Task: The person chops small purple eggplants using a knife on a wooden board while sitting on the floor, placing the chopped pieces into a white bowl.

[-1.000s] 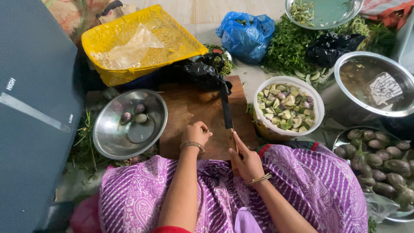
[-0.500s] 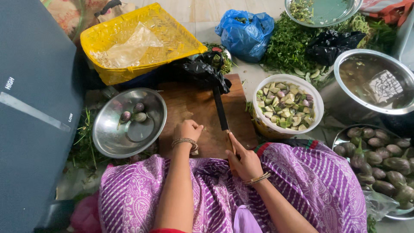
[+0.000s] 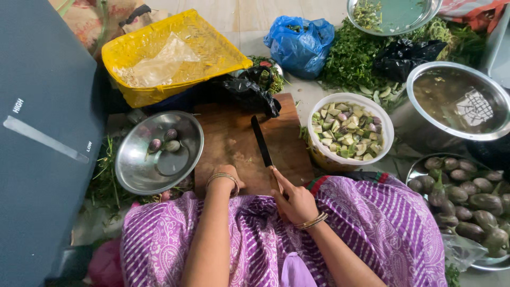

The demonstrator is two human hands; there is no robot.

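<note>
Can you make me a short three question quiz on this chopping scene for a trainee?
1. True or false: the right hand holds a knife whose blade lies over the wooden cutting board.
2. Which container holds the chopped vegetable pieces? A) the yellow basket B) the white bowl C) the steel bowl left of the board
3. Fill in: the whole small eggplants lie heaped on a plate on the person's ____ side.

Key: 1 true; 2 B; 3 right.
</note>
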